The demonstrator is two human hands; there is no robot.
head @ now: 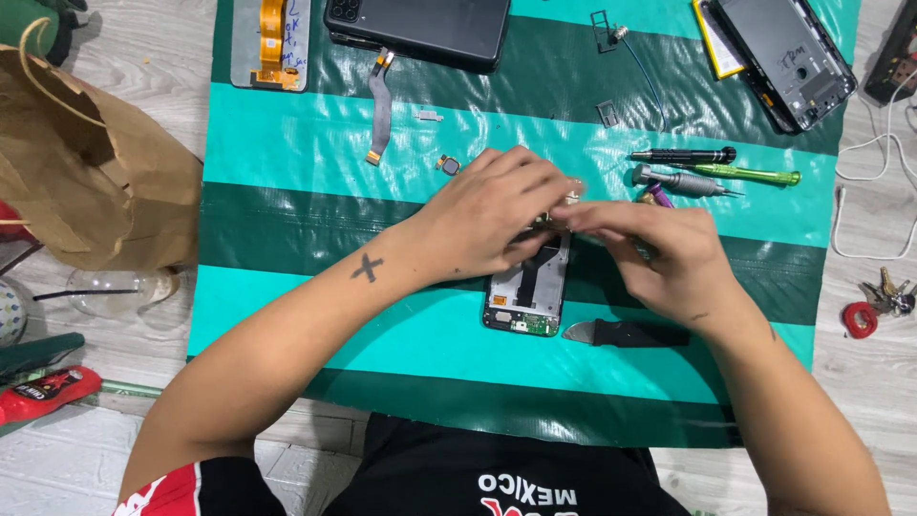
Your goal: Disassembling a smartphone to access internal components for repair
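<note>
Opened phone [523, 296] lies on the striped mat [287, 134], its upper end under our 2 hands: left hand [492, 215] and right hand [659, 253] pinch a small part together there; back already off, boards still in.

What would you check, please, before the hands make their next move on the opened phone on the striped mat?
1. Opened phone lies flat on the mat: ok.
2. Left hand and right hand both at its top end: ok.
3. What the fingertips pinch: cannot tell, hidden.
4. Screwdrivers within reach beside the right hand: ok.
5. Black pry tool close by: ok.
6. Loose small part lies apart from the hands: ok.
</note>
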